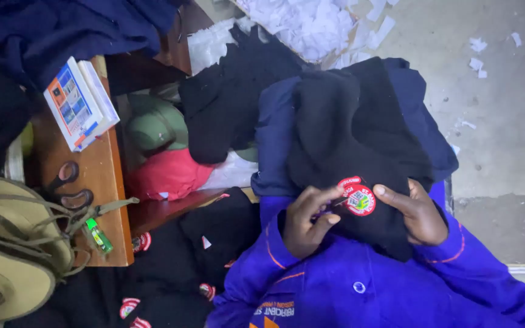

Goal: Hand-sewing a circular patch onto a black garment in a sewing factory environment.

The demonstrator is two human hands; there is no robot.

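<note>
On the person's lap, over bright blue workwear, lies a black garment [347, 152] bearing a round red-and-white embroidered badge [357, 197]. The garment's long axis runs from the lap away from the person, toward the top of the frame, leaning slightly right; the badge sits at the near end, close to the body. The badge's own orientation is hard to read: its lettering is small and partly covered.

The left hand [308, 218] pinches the badge's left edge, fingertips curled onto the cloth. The right hand [417, 209] grips the fabric on the badge's right side, thumb lying flat just beside the badge and fingers wrapped underneath, out of sight. Both hands are closed on the garment.

A dark blue garment [274, 140] lies beneath the black one and shows along its left and right sides; its full outline is covered. To the left stands a wooden table [107, 182] carrying a small printed booklet [77, 103], black-handled scissors [68, 185] and a green lighter [98, 235]. A tan bag [13, 243] is cut off by the left frame edge. More black pieces with similar badges [130, 307] lie at the bottom, partly cropped. White paper scraps [311, 24] cover the floor at the top; their pile is cut off by the upper edge
</note>
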